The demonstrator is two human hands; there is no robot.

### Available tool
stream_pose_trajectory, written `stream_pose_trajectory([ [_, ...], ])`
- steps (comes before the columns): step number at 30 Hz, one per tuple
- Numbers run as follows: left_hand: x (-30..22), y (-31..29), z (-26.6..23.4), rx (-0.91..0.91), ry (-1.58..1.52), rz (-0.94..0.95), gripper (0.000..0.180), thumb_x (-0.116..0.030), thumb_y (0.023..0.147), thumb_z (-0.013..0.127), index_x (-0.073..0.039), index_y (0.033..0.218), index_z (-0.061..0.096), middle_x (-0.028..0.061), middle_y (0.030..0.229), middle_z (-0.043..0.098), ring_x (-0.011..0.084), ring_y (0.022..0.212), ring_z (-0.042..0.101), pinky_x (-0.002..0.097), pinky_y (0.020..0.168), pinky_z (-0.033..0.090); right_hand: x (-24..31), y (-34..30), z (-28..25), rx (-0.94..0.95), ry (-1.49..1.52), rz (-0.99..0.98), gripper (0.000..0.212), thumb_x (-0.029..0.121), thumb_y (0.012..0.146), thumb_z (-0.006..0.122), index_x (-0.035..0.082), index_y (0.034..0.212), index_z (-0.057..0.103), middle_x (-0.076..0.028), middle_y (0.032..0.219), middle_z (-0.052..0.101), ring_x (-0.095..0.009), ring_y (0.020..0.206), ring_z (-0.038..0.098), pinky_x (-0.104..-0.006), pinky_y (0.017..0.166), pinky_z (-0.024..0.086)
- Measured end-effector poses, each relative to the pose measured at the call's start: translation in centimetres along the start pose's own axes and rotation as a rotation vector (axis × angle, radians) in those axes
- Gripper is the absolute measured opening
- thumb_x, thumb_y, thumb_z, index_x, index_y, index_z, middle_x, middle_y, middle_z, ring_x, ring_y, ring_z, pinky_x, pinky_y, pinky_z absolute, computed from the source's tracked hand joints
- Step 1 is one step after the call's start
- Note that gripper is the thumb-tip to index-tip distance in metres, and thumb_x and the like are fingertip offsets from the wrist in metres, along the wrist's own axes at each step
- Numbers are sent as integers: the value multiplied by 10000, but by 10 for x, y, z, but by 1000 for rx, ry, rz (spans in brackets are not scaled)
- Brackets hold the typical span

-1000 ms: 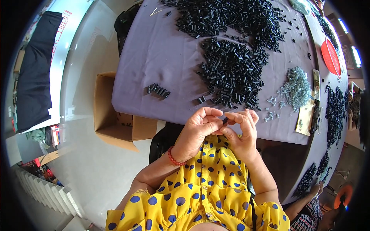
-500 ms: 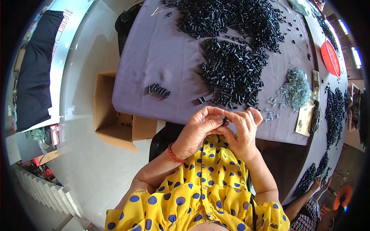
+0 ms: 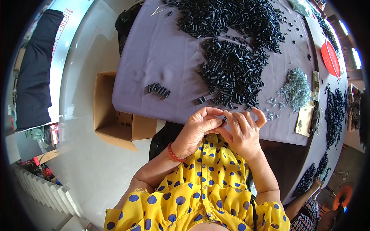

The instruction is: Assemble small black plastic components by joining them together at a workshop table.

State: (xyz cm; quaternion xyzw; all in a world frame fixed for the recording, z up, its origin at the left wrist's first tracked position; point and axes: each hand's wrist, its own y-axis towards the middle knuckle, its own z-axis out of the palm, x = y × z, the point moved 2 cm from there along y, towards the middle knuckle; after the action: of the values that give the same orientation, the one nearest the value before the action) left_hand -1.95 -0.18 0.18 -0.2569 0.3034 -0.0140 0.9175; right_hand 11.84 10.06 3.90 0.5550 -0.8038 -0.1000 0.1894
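Between the left hand [image 3: 194, 133] and right hand [image 3: 244, 135], fingers [image 3: 211, 124] pinch a black piece [image 3: 224, 120].

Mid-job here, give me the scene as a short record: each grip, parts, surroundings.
Left grip: pinching small black part
Right grip: fingertips at same part; hold unclear
Beyond hands: large black pile
Left on cloth: small black group
Right on cloth: clear pieces
Below table's left edge: open cardboard box
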Motion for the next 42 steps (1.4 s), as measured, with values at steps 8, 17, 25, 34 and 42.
stream_pose_trajectory([
  [8, 7, 3, -3, 38, -98, -13, 277, -95, 1028, 600, -34, 1295, 560, 62, 1148, 650, 117, 1070, 648, 297, 978, 542, 0, 2, 0, -55, 89, 3, 431, 242, 764, 815, 49, 1128, 689, -20, 930, 649, -173, 825, 625, -501, 1078, 312],
  [17, 9, 3, -3, 86, -162, -36, 317, -96, 1019, 614, -31, 1323, 549, 47, 1152, 643, 102, 1049, 639, 279, 956, 539, 3, 0, 2, -148, 93, -24, 401, 211, 748, 824, 43, 1091, 701, -25, 889, 640, -169, 763, 612, -487, 1062, 324],
  [25, 7, 1, -2, 45, -153, -42, 305, -95, 1018, 616, -32, 1309, 551, 50, 1146, 649, 98, 1031, 648, 267, 939, 546, 6, -3, 4, -117, 92, -20, 393, 239, 768, 820, 61, 1099, 708, -16, 907, 649, -175, 802, 619, -480, 1056, 322],
  [34, -15, -10, -23, -160, 152, 279, 355, -64, 974, 688, -30, 1302, 557, 38, 1050, 661, 129, 905, 685, 265, 772, 572, -1, 0, 5, -2, 174, 78, 515, 198, 847, 786, 59, 1319, 635, -35, 1021, 650, -206, 935, 618, -467, 1061, 333],
  [42, -98, -25, -107, -967, 1026, 943, 292, -36, 926, 715, 0, 1196, 610, 100, 941, 698, 190, 806, 658, 323, 756, 549, -4, -6, 14, -44, 216, 37, 340, 10, 834, 721, 66, 1168, 687, -43, 912, 639, -214, 856, 616, -466, 1029, 367],
])
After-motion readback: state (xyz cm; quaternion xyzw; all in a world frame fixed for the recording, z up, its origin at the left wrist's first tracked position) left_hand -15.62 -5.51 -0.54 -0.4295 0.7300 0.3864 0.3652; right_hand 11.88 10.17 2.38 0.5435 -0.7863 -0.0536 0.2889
